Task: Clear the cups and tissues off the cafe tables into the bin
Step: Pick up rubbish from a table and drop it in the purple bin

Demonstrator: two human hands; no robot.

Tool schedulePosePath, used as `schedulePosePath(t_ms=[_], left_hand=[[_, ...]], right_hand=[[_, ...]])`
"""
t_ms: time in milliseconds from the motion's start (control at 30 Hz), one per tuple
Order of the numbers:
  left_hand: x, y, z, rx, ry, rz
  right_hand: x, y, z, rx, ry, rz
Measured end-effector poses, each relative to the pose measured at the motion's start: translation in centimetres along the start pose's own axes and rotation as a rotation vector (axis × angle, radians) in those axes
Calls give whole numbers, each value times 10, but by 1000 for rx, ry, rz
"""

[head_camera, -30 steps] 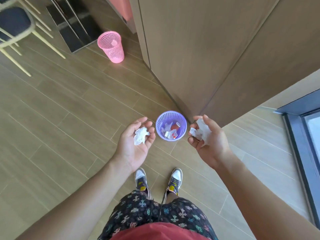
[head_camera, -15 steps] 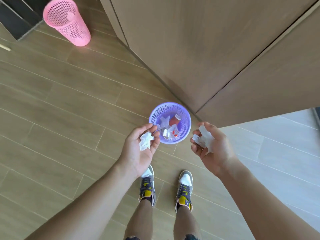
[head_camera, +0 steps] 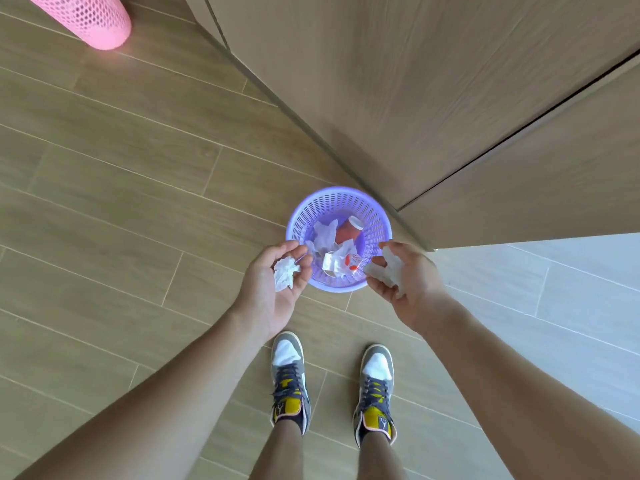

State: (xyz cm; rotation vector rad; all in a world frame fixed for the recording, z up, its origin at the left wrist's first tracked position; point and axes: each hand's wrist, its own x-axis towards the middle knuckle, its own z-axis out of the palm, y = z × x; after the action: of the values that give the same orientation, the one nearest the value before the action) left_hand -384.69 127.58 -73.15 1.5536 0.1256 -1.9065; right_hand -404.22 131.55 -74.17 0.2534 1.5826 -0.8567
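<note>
each cupping a crumpled tissue, left hand (head_camera: 273,289) and right hand (head_camera: 408,289) flank the purple bin (head_camera: 377,220) below; dropping step, likely needs inward release.

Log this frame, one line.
left hand grips left tissue | right hand grips right tissue | both near purple bin | not dropped yet

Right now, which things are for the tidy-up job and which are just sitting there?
For the job:
left hand holding left tissue
right hand holding right tissue
purple bin, with a red cup inside

Just sitting there:
pink bin
wooden cabinet
shoes
</note>
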Motion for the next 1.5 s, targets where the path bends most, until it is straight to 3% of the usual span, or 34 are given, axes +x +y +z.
schedulePosePath(t_ms=[267,467,867,1500], left_hand=[[14,-6,-23,21,49,-29],[14,-4,-38,15,81,-40],[4,-19,-24,-70,60,-55],[46,-21,38,-20,78,-9]], right_hand=[[80,6,73,-171,-59,59],[95,0,95,-18,-110,120],[-17,-6,18,28,-98,-272],[-42,-5,-32,78,-60,-288]])
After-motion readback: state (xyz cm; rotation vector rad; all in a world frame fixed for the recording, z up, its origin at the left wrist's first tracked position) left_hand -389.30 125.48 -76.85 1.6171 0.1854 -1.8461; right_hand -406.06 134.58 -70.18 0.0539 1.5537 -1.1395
